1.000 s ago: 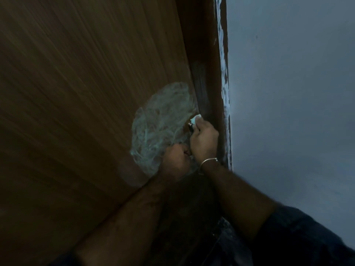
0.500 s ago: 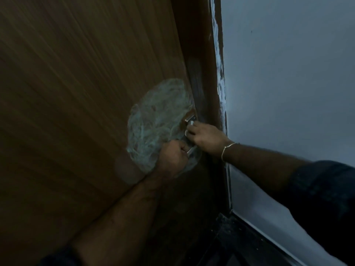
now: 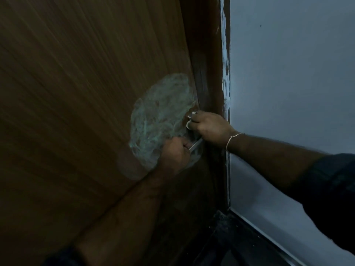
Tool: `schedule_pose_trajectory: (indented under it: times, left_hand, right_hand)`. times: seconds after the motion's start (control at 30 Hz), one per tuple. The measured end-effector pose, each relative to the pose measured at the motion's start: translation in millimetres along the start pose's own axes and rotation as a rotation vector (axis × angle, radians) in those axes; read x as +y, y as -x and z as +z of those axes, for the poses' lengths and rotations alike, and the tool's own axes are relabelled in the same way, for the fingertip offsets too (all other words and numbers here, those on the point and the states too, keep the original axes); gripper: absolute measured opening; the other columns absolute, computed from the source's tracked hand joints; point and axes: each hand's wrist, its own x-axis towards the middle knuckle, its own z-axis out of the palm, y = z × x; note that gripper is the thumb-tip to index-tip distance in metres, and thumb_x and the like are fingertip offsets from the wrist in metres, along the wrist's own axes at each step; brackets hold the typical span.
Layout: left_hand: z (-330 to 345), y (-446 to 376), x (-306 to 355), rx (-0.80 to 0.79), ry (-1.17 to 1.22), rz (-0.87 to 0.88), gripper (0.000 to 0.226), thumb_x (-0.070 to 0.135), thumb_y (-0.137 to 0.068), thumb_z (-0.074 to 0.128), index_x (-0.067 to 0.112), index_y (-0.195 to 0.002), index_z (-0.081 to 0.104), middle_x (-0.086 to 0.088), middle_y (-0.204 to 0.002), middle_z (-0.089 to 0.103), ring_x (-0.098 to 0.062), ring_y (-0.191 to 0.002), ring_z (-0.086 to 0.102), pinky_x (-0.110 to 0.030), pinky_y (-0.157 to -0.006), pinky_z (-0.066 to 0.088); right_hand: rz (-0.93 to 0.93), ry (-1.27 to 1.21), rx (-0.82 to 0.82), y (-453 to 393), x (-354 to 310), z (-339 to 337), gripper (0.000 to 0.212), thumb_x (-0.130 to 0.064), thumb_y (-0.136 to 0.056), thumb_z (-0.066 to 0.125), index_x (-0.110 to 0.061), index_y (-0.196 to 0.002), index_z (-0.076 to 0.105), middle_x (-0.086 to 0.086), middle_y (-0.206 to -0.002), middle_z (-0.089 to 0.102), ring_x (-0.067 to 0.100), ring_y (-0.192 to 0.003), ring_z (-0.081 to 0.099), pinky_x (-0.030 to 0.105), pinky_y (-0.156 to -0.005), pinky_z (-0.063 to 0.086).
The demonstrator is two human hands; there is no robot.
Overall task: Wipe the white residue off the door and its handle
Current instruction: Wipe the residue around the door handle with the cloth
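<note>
- A broad white residue patch (image 3: 161, 116) is still covering the wooden door (image 3: 76, 112) beside the metal handle (image 3: 195, 144); most of the wiping looks left to do.
- The left hand (image 3: 174, 152) is curling round the handle's lower end.
- The right hand (image 3: 207, 127) is pinching something small and pale at the handle's top, probably a wipe.
- The door frame (image 3: 209, 73) and grey wall (image 3: 288, 93) are crowding the right side; the open door face is lying leftward.

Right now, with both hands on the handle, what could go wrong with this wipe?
1. The white residue covers a broad patch of the door; handle work may leave it behind.
2. The left hand grips the handle, so metal beneath it may stay dirty.
3. The right hand shows only a scrap of white, so smearing seems possible.
</note>
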Motion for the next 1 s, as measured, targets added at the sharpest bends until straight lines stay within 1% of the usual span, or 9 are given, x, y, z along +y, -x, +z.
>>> schedule_pose_trajectory:
  times: [0.13,0.27,0.37,0.43,0.47,0.53,0.6,0.8,1.0]
  left_hand:
    - [-2,4,4,0.01,-0.013,0.015,0.026,0.005,-0.085,0.053,0.011,-0.095,0.076,-0.007,-0.1,0.075,-0.022,-0.094,0.069,-0.027,-0.084,0.053]
    - [-4,3,4,0.006,-0.027,0.013,0.026,0.005,-0.085,0.053,0.012,-0.095,0.076,-0.007,-0.1,0.075,-0.024,-0.094,0.069,-0.029,-0.085,0.053]
    - [-4,3,5,0.0,-0.025,0.002,0.026,0.004,-0.085,0.053,0.011,-0.095,0.076,-0.006,-0.1,0.075,-0.023,-0.094,0.069,-0.028,-0.084,0.052]
    - [-3,3,4,-0.009,-0.031,-0.001,0.026,0.005,-0.085,0.053,0.012,-0.095,0.076,-0.005,-0.099,0.075,-0.022,-0.092,0.069,-0.025,-0.08,0.05]
    - [-4,2,3,-0.009,-0.031,-0.003,0.027,0.005,-0.085,0.053,0.013,-0.095,0.077,-0.005,-0.099,0.076,-0.022,-0.091,0.069,-0.024,-0.079,0.049]
    - [-4,1,2,-0.015,-0.025,-0.006,0.028,0.007,-0.084,0.052,0.014,-0.095,0.077,-0.005,-0.099,0.076,-0.022,-0.09,0.069,-0.021,-0.076,0.048]
    - [-4,1,2,-0.022,-0.021,-0.011,0.027,0.007,-0.084,0.053,0.014,-0.095,0.077,-0.005,-0.098,0.075,-0.022,-0.089,0.069,-0.019,-0.075,0.046]
    - [-5,1,4,-0.035,-0.037,0.009,0.026,0.006,-0.087,0.052,0.012,-0.097,0.076,-0.006,-0.1,0.075,-0.021,-0.091,0.069,-0.025,-0.08,0.05]
    - [-6,1,7,-0.033,-0.065,0.019,0.028,0.005,-0.086,0.051,0.012,-0.098,0.076,-0.003,-0.105,0.074,-0.018,-0.094,0.068,-0.019,-0.078,0.046]
  right_hand:
    - [0.073,-0.052,-0.086,4,-12,5,0.027,-0.016,-0.094,0.053,-0.008,-0.117,0.065,0.011,-0.117,0.06,0.028,-0.106,0.056,0.036,-0.081,0.048]
    - [0.092,-0.089,0.075,1,-4,-2,0.023,-0.011,-0.087,0.062,-0.007,-0.108,0.071,0.013,-0.109,0.065,0.031,-0.1,0.06,0.036,-0.075,0.051]
    - [0.105,-0.11,-0.021,3,-10,7,0.028,-0.013,-0.093,0.054,-0.008,-0.117,0.066,0.012,-0.121,0.06,0.029,-0.109,0.056,0.036,-0.086,0.049]
    - [0.181,-0.259,-0.026,5,-7,8,0.029,-0.011,-0.092,0.054,-0.01,-0.118,0.067,0.01,-0.122,0.061,0.027,-0.113,0.055,0.035,-0.094,0.046]
    - [0.282,-0.397,0.066,6,-6,6,0.028,-0.007,-0.089,0.057,-0.008,-0.115,0.068,0.011,-0.119,0.063,0.027,-0.111,0.057,0.036,-0.098,0.046]
    - [0.493,-0.594,0.386,6,-6,6,0.024,-0.001,-0.087,0.059,-0.005,-0.108,0.07,0.013,-0.111,0.068,0.024,-0.105,0.062,0.033,-0.102,0.046]
    - [0.609,-0.582,0.49,0,-17,4,0.024,0.002,-0.087,0.06,-0.002,-0.108,0.07,0.015,-0.11,0.07,0.025,-0.103,0.064,0.027,-0.103,0.043]
    - [0.974,-0.652,0.298,-17,-32,14,0.039,-0.003,-0.087,0.061,-0.009,-0.125,0.061,0.013,-0.123,0.065,0.031,-0.114,0.061,0.043,-0.1,0.049]
    - [1.073,-0.631,0.118,-20,-34,6,0.03,-0.01,-0.086,0.064,-0.007,-0.116,0.061,0.016,-0.115,0.067,0.036,-0.107,0.063,0.044,-0.092,0.052]
